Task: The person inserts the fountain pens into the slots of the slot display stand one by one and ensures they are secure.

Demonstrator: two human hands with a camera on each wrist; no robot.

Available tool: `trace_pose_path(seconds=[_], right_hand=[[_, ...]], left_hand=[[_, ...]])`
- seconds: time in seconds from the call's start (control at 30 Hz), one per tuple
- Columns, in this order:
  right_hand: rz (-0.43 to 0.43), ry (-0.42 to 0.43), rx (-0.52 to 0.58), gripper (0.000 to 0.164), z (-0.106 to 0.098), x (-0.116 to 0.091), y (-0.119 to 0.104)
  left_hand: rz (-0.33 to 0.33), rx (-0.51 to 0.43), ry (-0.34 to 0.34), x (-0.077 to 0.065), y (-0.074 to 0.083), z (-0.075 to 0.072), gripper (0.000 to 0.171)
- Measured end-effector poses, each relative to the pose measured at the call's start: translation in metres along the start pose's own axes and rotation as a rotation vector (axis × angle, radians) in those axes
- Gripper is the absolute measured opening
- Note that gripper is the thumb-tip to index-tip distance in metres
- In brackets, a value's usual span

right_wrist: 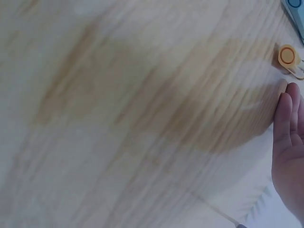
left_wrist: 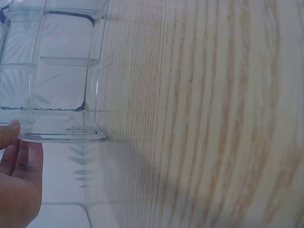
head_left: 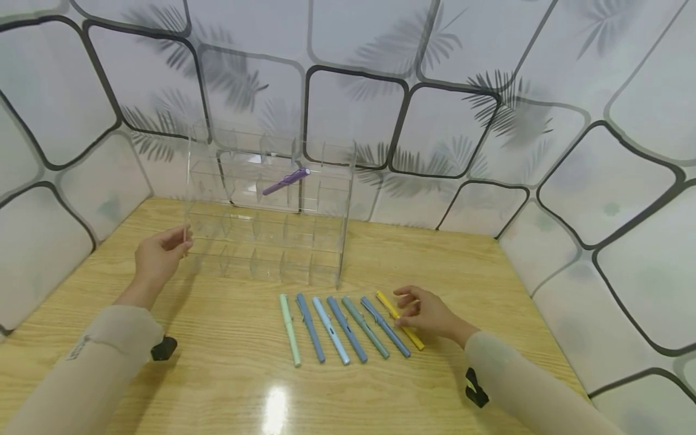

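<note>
My left hand pinches the left side panel of a clear acrylic rack between thumb and fingers. In the left wrist view, the thumb and fingers of that hand lie on either side of the panel's edge. A purple pen lies slanted in an upper tier of the rack. My right hand is at the yellow pen, its fingers slightly bent and apart from the thumb. In the right wrist view, the fingertips are close beside the end of the yellow pen.
Left of the yellow pen, several pens lie side by side on the wooden table: a light green pen, a light blue pen, a grey-green pen and darker blue ones. A patterned wall covering rises behind the rack.
</note>
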State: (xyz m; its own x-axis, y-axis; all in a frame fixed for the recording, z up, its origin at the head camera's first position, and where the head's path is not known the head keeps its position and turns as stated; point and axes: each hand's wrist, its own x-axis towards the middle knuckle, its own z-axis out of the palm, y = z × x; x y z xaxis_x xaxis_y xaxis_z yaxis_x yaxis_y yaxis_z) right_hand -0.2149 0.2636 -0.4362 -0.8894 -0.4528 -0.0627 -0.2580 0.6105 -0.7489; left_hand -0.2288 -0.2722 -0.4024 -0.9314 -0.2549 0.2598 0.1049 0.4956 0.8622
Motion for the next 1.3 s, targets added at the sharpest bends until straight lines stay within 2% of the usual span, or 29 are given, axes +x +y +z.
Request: trace_pose_path(seconds=[0.43,0.63,0.83,1.03,1.3], right_hand=[[0.033,-0.038,-0.1,0.043,-0.003,0.01,-0.006],[0.026,-0.087,-0.128,0.038,-0.007,0.013,-0.012],[0.038,-0.162,-0.118,0.038,-0.012,0.017,-0.011],[0.117,-0.234,0.008,0.041,-0.017,0.018,-0.012],[0.21,-0.327,0.308,0.053,-0.018,0.018,-0.016]], left_hand=[[0.002,0.024,-0.007,0.001,0.002,0.0,0.039],[-0.008,0.013,-0.004,0.0,0.003,0.001,0.039],[-0.022,0.055,-0.009,-0.001,0.004,0.002,0.041],[-0.019,0.063,-0.003,-0.001,0.003,0.002,0.04],[-0.023,0.068,0.0,0.0,0.003,0.002,0.041]])
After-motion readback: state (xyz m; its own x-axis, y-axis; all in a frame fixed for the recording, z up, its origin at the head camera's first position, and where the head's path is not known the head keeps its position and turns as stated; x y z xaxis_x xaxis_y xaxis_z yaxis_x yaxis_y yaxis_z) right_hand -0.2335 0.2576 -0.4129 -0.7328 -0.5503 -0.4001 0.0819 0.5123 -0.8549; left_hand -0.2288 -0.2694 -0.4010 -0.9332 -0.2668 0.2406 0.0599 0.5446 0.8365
